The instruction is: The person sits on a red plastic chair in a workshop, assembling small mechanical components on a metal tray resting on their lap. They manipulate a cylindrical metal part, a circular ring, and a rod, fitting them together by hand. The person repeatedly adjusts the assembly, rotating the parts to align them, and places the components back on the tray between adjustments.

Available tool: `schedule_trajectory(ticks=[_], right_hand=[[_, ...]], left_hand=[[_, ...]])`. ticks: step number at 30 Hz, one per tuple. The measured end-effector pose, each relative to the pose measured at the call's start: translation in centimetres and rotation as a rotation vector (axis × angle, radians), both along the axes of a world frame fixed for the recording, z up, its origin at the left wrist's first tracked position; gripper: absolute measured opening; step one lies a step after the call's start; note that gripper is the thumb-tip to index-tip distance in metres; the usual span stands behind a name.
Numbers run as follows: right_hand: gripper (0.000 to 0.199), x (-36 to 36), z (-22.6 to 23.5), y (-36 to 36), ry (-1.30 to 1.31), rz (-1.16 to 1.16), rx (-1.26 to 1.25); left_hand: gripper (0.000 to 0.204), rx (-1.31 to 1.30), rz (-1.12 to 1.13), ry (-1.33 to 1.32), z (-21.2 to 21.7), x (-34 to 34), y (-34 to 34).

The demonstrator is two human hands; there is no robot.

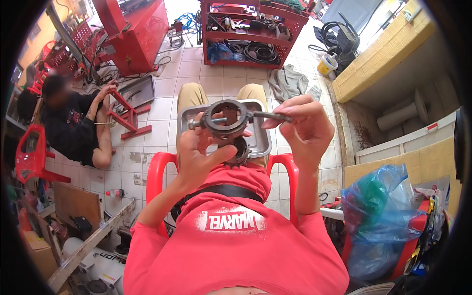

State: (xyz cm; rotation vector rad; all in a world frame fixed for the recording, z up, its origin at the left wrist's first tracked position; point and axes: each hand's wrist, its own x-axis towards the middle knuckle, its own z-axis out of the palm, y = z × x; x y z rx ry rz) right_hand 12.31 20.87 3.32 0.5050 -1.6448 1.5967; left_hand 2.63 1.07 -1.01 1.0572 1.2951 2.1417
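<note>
A dark metal ring-shaped part (231,129) is held up in front of me, over my lap. My left hand (196,155) grips it from below and the left, with the thumb toward its lower side. A silver bolt (216,121) sticks through the ring's left side. From its right side a long dark bolt (270,116) juts out, its outer end pinched between the fingers of my right hand (309,123). Just under the ring shows another dark, rounded metal part (240,146), partly hidden; whether it is joined to the ring I cannot tell. A metal tray (264,145) rests on my lap.
On the left a person (69,118) sits low, handling a red metal frame (129,120). Ahead stand a red tool cart (246,37) and a red machine (130,49). A grey cloth (290,83) lies on the tiles. Blue plastic bags (376,216) sit at my right.
</note>
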Motion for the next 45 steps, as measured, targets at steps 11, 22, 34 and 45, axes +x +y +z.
schedule_trajectory(ticks=[11,22,34,45], right_hand=[[0.023,1.2,1.1,0.0,-0.112,-0.071,0.053],[0.013,1.1,1.4,0.9,-0.301,-0.433,0.522],[0.013,-0.8,0.2,0.7,-0.319,-0.448,0.410],[0.018,-2.0,-0.7,2.2,-0.401,-0.426,0.569]], left_hand=[[0.065,0.010,0.056,0.123,0.2,-1.0,-0.5],[0.065,-0.087,0.134,0.325,0.9,-1.8,-0.4],[0.047,-0.044,-0.121,-0.081,-0.6,-2.8,1.0],[0.049,-0.133,-0.038,0.030,-3.4,-4.5,2.5]])
